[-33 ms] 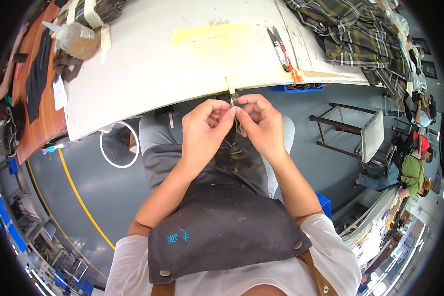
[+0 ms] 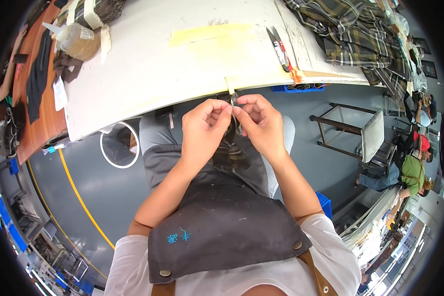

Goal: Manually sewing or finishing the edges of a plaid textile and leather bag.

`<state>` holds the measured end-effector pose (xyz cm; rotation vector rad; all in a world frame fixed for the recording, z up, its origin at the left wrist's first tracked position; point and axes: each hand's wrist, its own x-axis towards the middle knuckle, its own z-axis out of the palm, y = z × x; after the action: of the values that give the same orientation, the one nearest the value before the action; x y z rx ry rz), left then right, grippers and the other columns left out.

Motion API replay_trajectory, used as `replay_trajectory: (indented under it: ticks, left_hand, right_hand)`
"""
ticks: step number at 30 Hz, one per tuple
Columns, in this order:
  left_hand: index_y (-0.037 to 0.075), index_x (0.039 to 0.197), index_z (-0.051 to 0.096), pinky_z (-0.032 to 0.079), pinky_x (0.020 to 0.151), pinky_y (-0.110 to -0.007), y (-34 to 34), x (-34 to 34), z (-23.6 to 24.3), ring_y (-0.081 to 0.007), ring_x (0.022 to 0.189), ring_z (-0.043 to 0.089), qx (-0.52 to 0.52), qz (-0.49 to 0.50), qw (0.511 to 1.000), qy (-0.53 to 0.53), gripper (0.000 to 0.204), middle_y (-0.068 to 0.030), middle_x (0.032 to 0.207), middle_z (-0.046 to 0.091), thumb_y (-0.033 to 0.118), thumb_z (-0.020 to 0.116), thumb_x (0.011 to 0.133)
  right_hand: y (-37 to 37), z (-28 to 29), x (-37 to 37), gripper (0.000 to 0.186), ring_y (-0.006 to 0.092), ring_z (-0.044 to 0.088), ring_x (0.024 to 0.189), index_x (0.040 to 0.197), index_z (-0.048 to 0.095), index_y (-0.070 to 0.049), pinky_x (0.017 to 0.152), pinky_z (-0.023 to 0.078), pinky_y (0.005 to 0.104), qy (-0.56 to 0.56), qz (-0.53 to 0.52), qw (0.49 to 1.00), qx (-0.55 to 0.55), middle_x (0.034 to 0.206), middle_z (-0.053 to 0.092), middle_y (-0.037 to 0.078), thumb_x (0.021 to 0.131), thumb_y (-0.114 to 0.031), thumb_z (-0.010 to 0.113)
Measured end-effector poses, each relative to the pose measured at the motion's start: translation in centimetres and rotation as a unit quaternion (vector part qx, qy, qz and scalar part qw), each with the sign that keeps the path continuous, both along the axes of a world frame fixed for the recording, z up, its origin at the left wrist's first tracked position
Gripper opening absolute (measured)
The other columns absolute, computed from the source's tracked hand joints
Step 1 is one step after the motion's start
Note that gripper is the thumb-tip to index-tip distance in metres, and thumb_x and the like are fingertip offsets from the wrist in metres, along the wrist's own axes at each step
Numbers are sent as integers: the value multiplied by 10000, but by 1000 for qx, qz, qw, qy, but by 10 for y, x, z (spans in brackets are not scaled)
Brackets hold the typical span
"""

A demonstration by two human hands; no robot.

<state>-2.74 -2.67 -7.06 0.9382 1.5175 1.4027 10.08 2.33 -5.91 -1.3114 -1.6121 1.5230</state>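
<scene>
At the near edge of the white table, my left hand and my right hand meet fingertip to fingertip. Thumb and forefinger of each are closed in a pinch on a narrow cloth strip with a pale edge. My fingers hide much of the strip. Below them, dark plaid cloth hangs over my lap; I cannot tell whether it is one piece with the strip. Just beyond my fingertips, a short length of yellowish tape lies over the table edge.
On the white table lie red-handled scissors and a heap of plaid cloth. A squeeze bottle stands left. Beneath the edge are a blue bin and a white-rimmed bin. A stool stands right; people work beyond.
My left thumb and fingertips have shifted slightly away from the right ones, and a little more of the strip shows between and below them. Both arms stay in place.
</scene>
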Motion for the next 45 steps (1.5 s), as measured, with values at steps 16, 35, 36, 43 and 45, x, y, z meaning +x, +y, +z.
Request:
replay_trajectory:
  ticks: [16, 35, 36, 43, 45]
  left_hand:
    - [-33, 819, 563, 471, 555, -209, 5, -4, -1, -69, 593, 574, -23, -39, 994, -95, 73, -27, 678, 601, 30, 552, 854]
    - [-27, 758, 600, 495, 557, -230, 23, -11, 19, -92, 568, 595, -35, -54, 988, 140, 74, -61, 628, 622, 39, 629, 743]
    - [-27, 761, 602, 496, 557, -232, 23, -12, 19, -90, 571, 596, -40, -60, 986, 152, 78, -60, 627, 622, 44, 629, 747]
    - [-22, 780, 603, 472, 552, -201, 18, -10, 7, -56, 577, 578, -82, -9, 993, -89, 41, -31, 639, 616, 18, 596, 786]
    - [-25, 792, 594, 465, 543, -190, 17, -11, 3, -46, 580, 574, -29, -37, 999, -12, 45, -22, 640, 607, 14, 581, 810]
  right_hand:
    - [13, 1, -1, 134, 45, 552, 592, 886, 606, 7, 497, 434, 178, 0, 23, 995, 99, 711, 599, 23, 760, 27, 647]
    - [14, 7, -6, 99, 120, 605, 580, 797, 610, -6, 525, 489, 243, -69, 32, 967, 242, 716, 610, 67, 715, 7, 663]
    - [13, 8, -6, 98, 111, 606, 586, 798, 610, -4, 525, 488, 240, -73, 40, 965, 249, 714, 611, 68, 717, 6, 664]
    - [14, 1, -6, 92, 110, 606, 572, 800, 611, 0, 530, 492, 238, -13, -16, 990, 138, 702, 616, 73, 728, -10, 667]
    - [14, 9, -9, 80, 109, 605, 566, 802, 614, 7, 530, 493, 236, -28, 0, 987, 159, 714, 626, 72, 739, -14, 658]
